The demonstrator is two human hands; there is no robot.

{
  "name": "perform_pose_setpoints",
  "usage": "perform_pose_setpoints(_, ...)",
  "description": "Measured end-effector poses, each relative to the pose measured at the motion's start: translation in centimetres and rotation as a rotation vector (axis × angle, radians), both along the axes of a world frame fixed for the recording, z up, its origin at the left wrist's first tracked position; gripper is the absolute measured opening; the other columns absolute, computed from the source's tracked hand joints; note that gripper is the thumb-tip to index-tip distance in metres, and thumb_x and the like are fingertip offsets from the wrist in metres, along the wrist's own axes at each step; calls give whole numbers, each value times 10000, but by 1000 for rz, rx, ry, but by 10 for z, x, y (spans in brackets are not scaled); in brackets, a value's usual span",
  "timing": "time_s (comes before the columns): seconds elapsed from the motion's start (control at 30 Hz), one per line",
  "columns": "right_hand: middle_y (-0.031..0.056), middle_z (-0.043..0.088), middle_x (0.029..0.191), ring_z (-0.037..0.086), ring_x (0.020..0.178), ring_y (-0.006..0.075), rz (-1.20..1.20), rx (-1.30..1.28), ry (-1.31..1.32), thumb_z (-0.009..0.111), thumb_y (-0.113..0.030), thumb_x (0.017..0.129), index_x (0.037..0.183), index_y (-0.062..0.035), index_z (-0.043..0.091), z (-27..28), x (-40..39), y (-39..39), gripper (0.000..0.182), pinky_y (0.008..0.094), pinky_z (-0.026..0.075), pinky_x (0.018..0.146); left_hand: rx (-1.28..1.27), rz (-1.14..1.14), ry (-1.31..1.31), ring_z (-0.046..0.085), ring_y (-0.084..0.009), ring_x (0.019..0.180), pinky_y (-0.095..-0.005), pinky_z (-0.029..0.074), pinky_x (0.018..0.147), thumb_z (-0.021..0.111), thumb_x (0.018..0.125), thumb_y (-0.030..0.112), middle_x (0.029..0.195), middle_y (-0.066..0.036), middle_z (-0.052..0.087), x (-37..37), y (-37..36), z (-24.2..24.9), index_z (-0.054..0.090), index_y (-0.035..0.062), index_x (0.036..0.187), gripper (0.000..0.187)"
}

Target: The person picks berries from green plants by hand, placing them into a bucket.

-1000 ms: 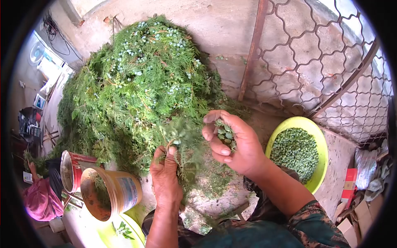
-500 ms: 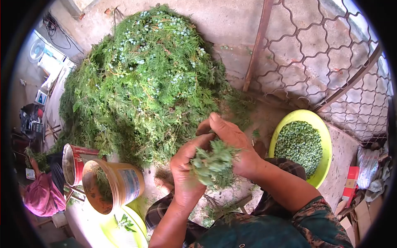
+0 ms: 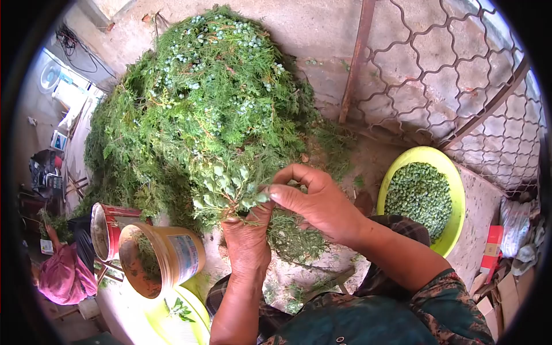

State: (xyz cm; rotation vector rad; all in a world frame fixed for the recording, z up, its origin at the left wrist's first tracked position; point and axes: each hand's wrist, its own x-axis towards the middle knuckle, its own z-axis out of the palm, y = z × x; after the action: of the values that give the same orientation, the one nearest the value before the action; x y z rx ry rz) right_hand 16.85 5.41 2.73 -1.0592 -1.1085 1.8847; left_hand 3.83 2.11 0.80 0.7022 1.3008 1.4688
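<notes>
My left hand (image 3: 247, 238) is closed round the stems of a green sprig (image 3: 227, 192) with pale berries, held upright in front of the big pile. At the sprig's right edge, my right hand (image 3: 322, 204) pinches with thumb and index finger; what lies between the fingertips is too small to make out. Behind both hands rises a large heap of green branches (image 3: 201, 109) dotted with bluish berries. To the right, a yellow-green basin (image 3: 458, 201) holds a mass of green berries (image 3: 418, 198).
A red bucket (image 3: 102, 230) and a tan bucket (image 3: 172, 259) lean at the left, above another yellow-green basin (image 3: 198, 313). A co-worker in a pink top (image 3: 66, 276) sits at far left. Metal latticework (image 3: 422, 75) stands upper right; a red box (image 3: 491, 247) lies at right.
The sprig has moved up and left and now stands upright in my left hand. My right hand has turned, its fingers now at the sprig's right edge.
</notes>
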Motion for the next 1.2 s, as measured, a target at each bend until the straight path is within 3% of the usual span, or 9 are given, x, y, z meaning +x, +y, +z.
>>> perform_pose_setpoints(0.1, -24, 493, 689, 414, 533, 27, 34, 219, -61, 547, -297, 897, 934, -40, 547, -4, 6, 4, 259, 181, 333, 435, -9, 62, -49, 528, -116, 706, -276, 436, 657, 734, 738, 137, 797, -4, 595, -8, 0, -9, 627, 76, 911, 212)
perform_pose_setpoints(0.3, 41, 529, 719, 387, 474, 34, -224, -121, 504, 520, -201, 859, 861, -55, 499, 11, 33, 21, 148, 180, 270, 368, -244, 20, 14, 506, -112, 705, -259, 408, 646, 755, 705, 134, 774, 1, 578, -21, 5, 11, 608, 89, 988, 322)
perform_pose_setpoints(0.43, 19, 498, 704, 358, 478, 32, -117, 5, 342, 512, -329, 904, 782, -61, 516, 10, 22, 15, 295, 176, 267, 365, -152, -89, -17, 502, -99, 715, -243, 400, 640, 728, 730, 98, 797, 7, 589, -13, 4, 10, 593, 53, 1039, 341)
perform_pose_setpoints(0.5, -1, 486, 676, 397, 496, 58, 4, 11, 337, 506, -343, 918, 735, -50, 514, 10, 22, 14, 346, 203, 298, 395, -181, -115, -127, 559, -113, 854, -274, 435, 797, 643, 807, 29, 954, -23, 634, -14, 4, 6, 601, 45, 1051, 248)
perform_pose_setpoints(0.6, 37, 528, 683, 460, 567, 95, -100, 550, -134, 579, -207, 886, 834, -2, 549, -2, 6, 7, 213, 266, 377, 509, -145, -150, -98, 562, -105, 858, -272, 440, 791, 599, 833, 13, 961, -32, 637, -11, 1, 5, 605, 39, 1046, 214)
perform_pose_setpoints(0.73, 132, 547, 713, 485, 568, 149, -175, 688, -242, 615, -119, 837, 915, -3, 540, -3, -6, 1, 158, 309, 414, 535, -98, -188, -92, 568, -95, 813, -264, 449, 757, 585, 822, 1, 904, -26, 640, -6, -1, -2, 627, 31, 989, 175)
perform_pose_setpoints(1.03, 129, 526, 683, 522, 562, 185, -290, 945, -469, 590, -84, 843, 898, -3, 535, -9, 11, 15, 112, 331, 413, 526, -147, -83, -178, 518, -70, 726, -212, 421, 702, 667, 816, 112, 781, 35, 596, -11, -3, 13, 626, 68, 941, 139)
perform_pose_setpoints(1.17, 86, 513, 644, 509, 527, 143, -382, 916, -360, 568, -136, 872, 887, -21, 511, -7, 13, 18, 129, 289, 387, 464, -114, -51, -74, 487, -52, 700, -196, 387, 653, 681, 809, 110, 751, 47, 584, 2, -5, 25, 629, 72, 900, 111)
perform_pose_setpoints(1.2, 53, 505, 640, 482, 506, 112, -350, 456, 20, 552, -170, 887, 878, -39, 502, 5, 21, 16, 140, 253, 361, 432, -125, -7, -76, 472, -57, 700, -207, 379, 652, 702, 794, 114, 755, 51, 567, 1, -5, 25, 626, 66, 893, 134)
